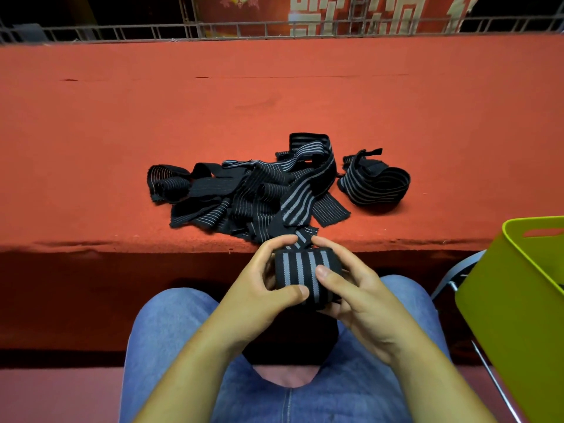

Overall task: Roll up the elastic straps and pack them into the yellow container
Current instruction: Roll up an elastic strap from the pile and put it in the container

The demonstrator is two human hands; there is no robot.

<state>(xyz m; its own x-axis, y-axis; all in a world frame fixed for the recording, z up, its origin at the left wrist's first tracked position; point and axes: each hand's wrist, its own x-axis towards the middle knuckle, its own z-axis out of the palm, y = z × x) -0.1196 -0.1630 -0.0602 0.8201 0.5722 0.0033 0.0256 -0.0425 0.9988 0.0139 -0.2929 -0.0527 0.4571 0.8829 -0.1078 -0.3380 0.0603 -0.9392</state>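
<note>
Grips the striped strap roll [300, 277] above the lap, left hand [259, 285] and right hand [360, 300] both curled round it, tail [302, 239] trailing to the tangled pile [244, 193] at the red table [274, 102] edge. Could spring unwound if 1 thumb slackens; could drag the pile off through tugging. Sits near the yellow container [518, 285], at right.

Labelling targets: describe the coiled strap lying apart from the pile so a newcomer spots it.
On the red table, look right of the tangled strap pile. The coiled strap lies alone, a loose oval ring on edge; the others are heaped together.
</note>
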